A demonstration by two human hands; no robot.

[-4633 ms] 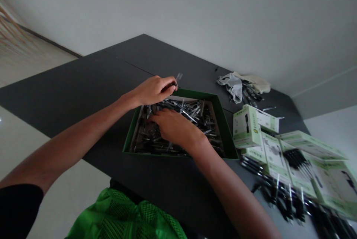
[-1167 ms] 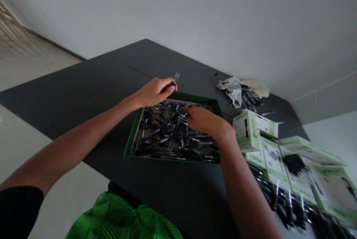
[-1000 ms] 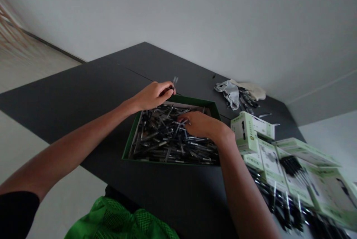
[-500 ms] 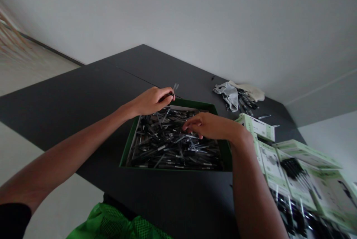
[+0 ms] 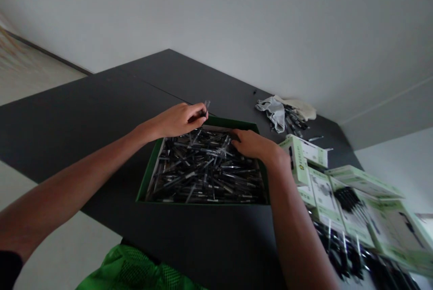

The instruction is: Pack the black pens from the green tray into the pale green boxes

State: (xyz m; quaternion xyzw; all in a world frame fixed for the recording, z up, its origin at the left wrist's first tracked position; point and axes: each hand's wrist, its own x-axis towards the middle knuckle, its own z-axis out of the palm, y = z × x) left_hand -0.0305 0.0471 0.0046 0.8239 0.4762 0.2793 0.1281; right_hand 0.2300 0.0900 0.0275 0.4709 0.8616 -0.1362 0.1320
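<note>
A shallow green box holds a jumbled heap of black and clear pens. Over its far left corner is my left hand, closed around a few pens whose clear ends stick up past the fingertips; the fist hides the rest. My right hand reaches in at the far right side of the box. Its fingers look parted and touch the pens there, with nothing clearly gripped, though the fingertips are partly hidden.
White-and-green cartons stand at the right, with more pens in front of them. A grey glove and a cream cloth lie with loose pens near the wall. Green mesh fabric shows at the bottom edge of the dark table.
My right hand has shifted from the middle of the pen heap to the box's far right side. My left hand still holds its pens. The view has moved slightly.
</note>
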